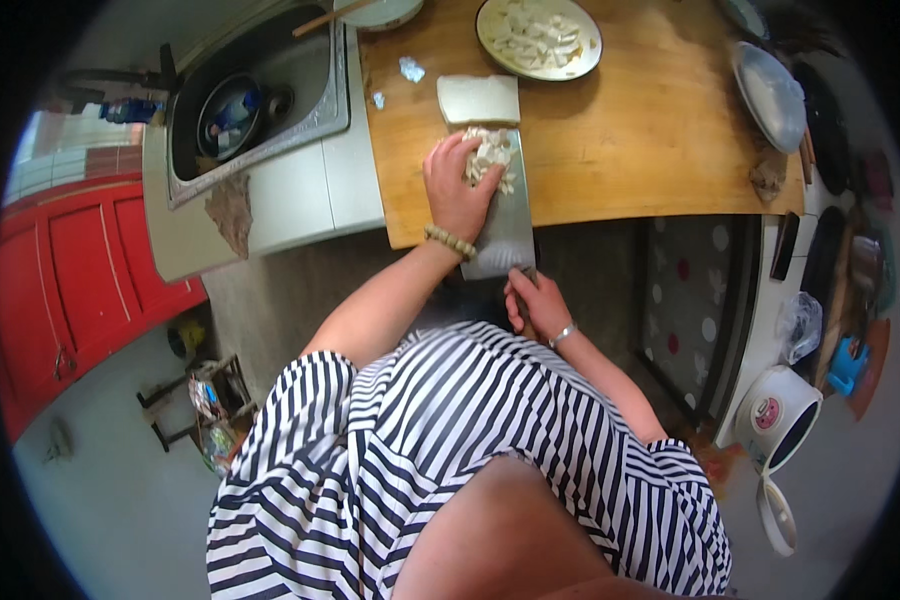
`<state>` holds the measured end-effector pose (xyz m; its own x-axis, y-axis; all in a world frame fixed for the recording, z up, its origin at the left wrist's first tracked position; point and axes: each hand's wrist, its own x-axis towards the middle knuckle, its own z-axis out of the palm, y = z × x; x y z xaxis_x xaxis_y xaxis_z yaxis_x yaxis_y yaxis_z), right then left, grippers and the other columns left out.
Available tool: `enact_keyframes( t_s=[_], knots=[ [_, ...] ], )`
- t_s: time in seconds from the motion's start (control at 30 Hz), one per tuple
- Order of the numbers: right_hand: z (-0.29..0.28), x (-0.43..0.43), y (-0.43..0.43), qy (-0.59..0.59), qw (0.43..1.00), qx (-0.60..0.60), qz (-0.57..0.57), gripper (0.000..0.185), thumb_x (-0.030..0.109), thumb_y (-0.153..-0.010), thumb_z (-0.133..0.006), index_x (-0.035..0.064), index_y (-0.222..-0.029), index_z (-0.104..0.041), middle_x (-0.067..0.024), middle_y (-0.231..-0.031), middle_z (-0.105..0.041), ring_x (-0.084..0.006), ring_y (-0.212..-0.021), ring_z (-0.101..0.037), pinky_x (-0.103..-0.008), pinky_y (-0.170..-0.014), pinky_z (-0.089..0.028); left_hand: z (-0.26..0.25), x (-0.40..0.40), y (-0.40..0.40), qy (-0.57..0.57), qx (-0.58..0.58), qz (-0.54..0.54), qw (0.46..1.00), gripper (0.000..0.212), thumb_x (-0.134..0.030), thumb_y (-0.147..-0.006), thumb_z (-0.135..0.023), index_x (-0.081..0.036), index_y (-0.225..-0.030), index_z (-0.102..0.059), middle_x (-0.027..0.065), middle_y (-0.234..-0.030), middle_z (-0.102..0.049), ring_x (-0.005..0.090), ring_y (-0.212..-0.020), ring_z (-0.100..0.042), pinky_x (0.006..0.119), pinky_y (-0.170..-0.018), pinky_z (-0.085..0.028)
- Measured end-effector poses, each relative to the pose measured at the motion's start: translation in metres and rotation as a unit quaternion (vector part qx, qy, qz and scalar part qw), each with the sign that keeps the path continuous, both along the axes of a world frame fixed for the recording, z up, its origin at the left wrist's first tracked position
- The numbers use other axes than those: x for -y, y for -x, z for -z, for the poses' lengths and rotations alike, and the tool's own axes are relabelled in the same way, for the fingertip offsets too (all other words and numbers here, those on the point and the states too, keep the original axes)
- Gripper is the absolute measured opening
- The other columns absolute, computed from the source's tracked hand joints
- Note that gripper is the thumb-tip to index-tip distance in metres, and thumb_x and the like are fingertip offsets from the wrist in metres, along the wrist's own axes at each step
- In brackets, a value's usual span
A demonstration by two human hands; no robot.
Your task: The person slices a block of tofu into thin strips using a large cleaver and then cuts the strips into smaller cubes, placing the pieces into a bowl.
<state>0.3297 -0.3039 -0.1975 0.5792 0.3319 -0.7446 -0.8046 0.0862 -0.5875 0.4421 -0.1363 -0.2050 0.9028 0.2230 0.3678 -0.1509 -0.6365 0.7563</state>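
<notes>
My right hand grips the handle of a wide-bladed cleaver, whose blade lies flat over the near edge of the wooden board. Small pale cut pieces, perhaps tofu, rest on the blade's far part. My left hand touches them with thumb and fingers spread around the pile. Just beyond the blade lies a pale rectangular slab that looks like tofu. Farther back, a round plate holds similar cut pieces.
At the left is a sink with a basin inside. A brown cloth hangs at the counter edge. Plastic scraps lie on the board. A covered bowl stands at its right; a white rice cooker with its lid raised is lower right.
</notes>
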Motion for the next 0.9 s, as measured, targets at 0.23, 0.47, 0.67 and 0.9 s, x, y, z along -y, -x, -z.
enact_keyframes(
  t_s=[0.23, 0.47, 0.67, 0.9],
  knots=[
    [-0.059, 0.016, -0.011, 0.005, 0.997, 0.039, 0.061, 0.032, 0.032, -0.095, -0.055, 0.0023, -0.084, -0.053, -0.0064, -0.056, -0.054, -0.0148, -0.041, -0.050, -0.0276, -0.039, -0.040, -0.048, 0.030, -0.031, 0.044, 0.030, 0.052, 0.997, 0.046, -0.019, -0.073, -0.076, -0.007, -0.114, -0.058, 0.0147, -0.120, -0.055, 0.0349, -0.118, -0.045, 0.044, -0.103, -0.032],
    [-0.084, 0.038, -0.116, -0.009, 0.990, 0.088, 0.109, 0.035, 0.036, -0.094, -0.056, 0.0044, -0.080, -0.054, -0.0062, -0.056, -0.052, -0.0177, -0.042, -0.049, -0.0315, -0.041, -0.041, -0.063, 0.067, -0.143, -0.204, 0.219, 0.100, 0.949, 0.041, -0.032, -0.078, -0.069, -0.005, -0.108, -0.061, 0.0137, -0.106, -0.060, 0.0335, -0.102, -0.054, 0.046, -0.092, -0.041],
    [-0.096, 0.063, -0.141, -0.039, 0.995, 0.050, 0.078, 0.038, 0.039, -0.094, -0.056, 0.0051, -0.079, -0.052, -0.0053, -0.058, -0.051, -0.0166, -0.045, -0.048, -0.0314, -0.044, -0.041, -0.052, 0.062, -0.213, -0.369, 0.097, 0.182, 0.906, 0.022, -0.021, -0.082, -0.062, -0.006, -0.098, -0.064, 0.0114, -0.098, -0.063, 0.0276, -0.092, -0.058, 0.042, -0.083, -0.046],
    [-0.113, 0.095, -0.100, 0.031, 0.995, 0.054, 0.071, 0.037, 0.040, -0.094, -0.056, 0.0045, -0.081, -0.053, -0.0047, -0.058, -0.052, -0.0154, -0.043, -0.049, -0.0299, -0.042, -0.041, -0.077, 0.029, -0.238, 0.083, -0.150, 0.189, 0.967, 0.028, -0.025, -0.087, -0.062, -0.009, -0.110, -0.063, 0.0114, -0.109, -0.062, 0.0201, -0.100, -0.058, 0.035, -0.085, -0.048]
  ],
)
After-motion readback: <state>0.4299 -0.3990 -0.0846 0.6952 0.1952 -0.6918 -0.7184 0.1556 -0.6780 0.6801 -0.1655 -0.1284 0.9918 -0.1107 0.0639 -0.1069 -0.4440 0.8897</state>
